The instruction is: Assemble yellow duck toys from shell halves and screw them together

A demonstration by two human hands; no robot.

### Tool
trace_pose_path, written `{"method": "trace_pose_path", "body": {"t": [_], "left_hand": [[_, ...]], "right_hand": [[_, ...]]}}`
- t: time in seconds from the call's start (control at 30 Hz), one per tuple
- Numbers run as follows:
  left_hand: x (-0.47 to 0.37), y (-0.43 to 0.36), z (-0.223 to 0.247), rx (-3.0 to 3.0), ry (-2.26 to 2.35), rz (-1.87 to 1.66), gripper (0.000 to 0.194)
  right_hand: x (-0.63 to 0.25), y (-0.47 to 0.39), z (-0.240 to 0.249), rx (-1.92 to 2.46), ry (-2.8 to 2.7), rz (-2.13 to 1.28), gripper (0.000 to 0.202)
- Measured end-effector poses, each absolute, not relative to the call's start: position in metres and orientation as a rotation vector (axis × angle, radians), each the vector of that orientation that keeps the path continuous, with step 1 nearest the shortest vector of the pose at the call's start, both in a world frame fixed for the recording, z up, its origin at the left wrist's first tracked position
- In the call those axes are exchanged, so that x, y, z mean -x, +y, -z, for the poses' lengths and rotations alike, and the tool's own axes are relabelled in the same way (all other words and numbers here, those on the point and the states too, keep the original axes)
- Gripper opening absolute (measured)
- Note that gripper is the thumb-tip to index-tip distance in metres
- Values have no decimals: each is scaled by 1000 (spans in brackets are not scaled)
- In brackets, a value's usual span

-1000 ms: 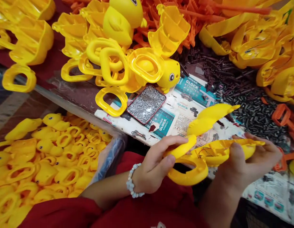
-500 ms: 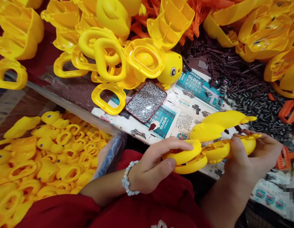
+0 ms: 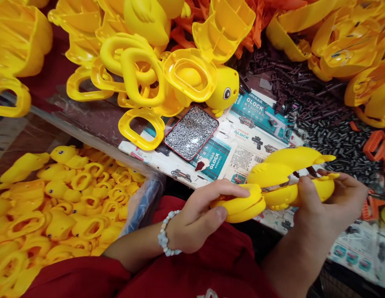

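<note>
While a bin of finished yellow ducks [image 3: 64, 203] sits well to the left of the hands, the left hand [image 3: 200, 217], a bead bracelet [image 3: 165, 238] at its wrist, pinches the rounded end of a yellow duck shell [image 3: 273, 194] between thumb and fingers. Beyond that hand, on the worktop [image 3: 95, 120], a small red-rimmed tray of metal screws [image 3: 191, 132] rests on printed cardboard [image 3: 242, 145], with loose yellow rings [image 3: 141, 128] just past it. The right hand [image 3: 332, 207] clamps the shell's other, pointed end, so both hands hold it between them above the person's lap. Farther right lie black pins [image 3: 335, 140].
</note>
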State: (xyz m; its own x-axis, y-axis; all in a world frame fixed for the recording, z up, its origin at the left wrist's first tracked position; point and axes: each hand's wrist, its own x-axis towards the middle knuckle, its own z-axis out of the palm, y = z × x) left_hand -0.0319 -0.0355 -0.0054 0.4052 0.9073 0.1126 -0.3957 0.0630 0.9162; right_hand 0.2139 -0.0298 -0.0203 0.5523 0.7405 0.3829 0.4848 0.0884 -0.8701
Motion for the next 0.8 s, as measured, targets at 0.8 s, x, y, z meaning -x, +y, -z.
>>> {"method": "trace_pose_path", "body": {"t": [0.8], "left_hand": [[23, -40, 20, -1452, 733, -1270, 31]], "right_hand": [[-188, -31, 20, 1597, -1146, -81, 50]]}}
